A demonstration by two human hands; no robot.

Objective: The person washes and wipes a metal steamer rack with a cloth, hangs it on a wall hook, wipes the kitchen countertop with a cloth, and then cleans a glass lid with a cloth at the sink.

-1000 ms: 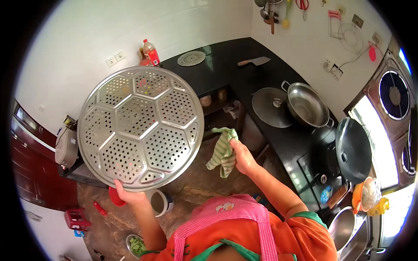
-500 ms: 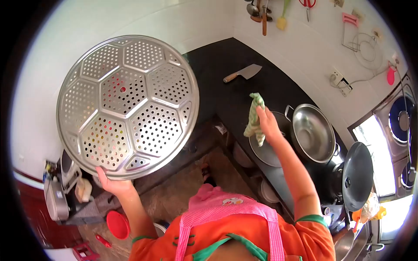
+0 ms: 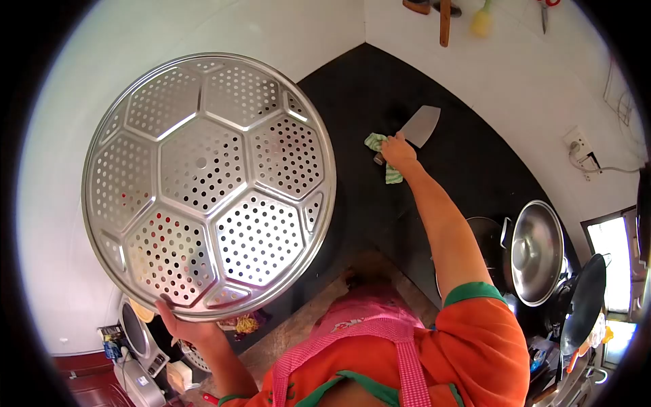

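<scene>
I report the left hand [image 3: 190, 330] closed on the lower rim of a large round perforated steel plate [image 3: 201, 183]; the thumb lies on the near face, and the fingers behind the plate are partly hidden. The plate is raised toward the camera with its pierced face in view, and it blocks sight of part of the bench [image 3: 434, 197] and the wall behind. I observe the right hand [image 3: 399, 153] extended over the dark bench, its fingers curled closed about a green-and-white striped cloth [image 3: 393, 176], which shows on either side of the hand. The same hand lies over the handle of a cleaver [image 3: 422, 127]; the handle's butt end shows beside the cloth, and the blade lies flat on the bench, pointing away toward the wall. I cannot tell whether the handle itself is gripped. On the right side of the view stand a two-handled steel pan [image 3: 537, 253] and, near it, a black wok [image 3: 584, 304]. A round lid [image 3: 484, 237] lies partly hidden behind the right forearm. A yellow brush [image 3: 481, 24] and red-handled scissors [image 3: 544, 17] hang on the wall above the bench.
</scene>
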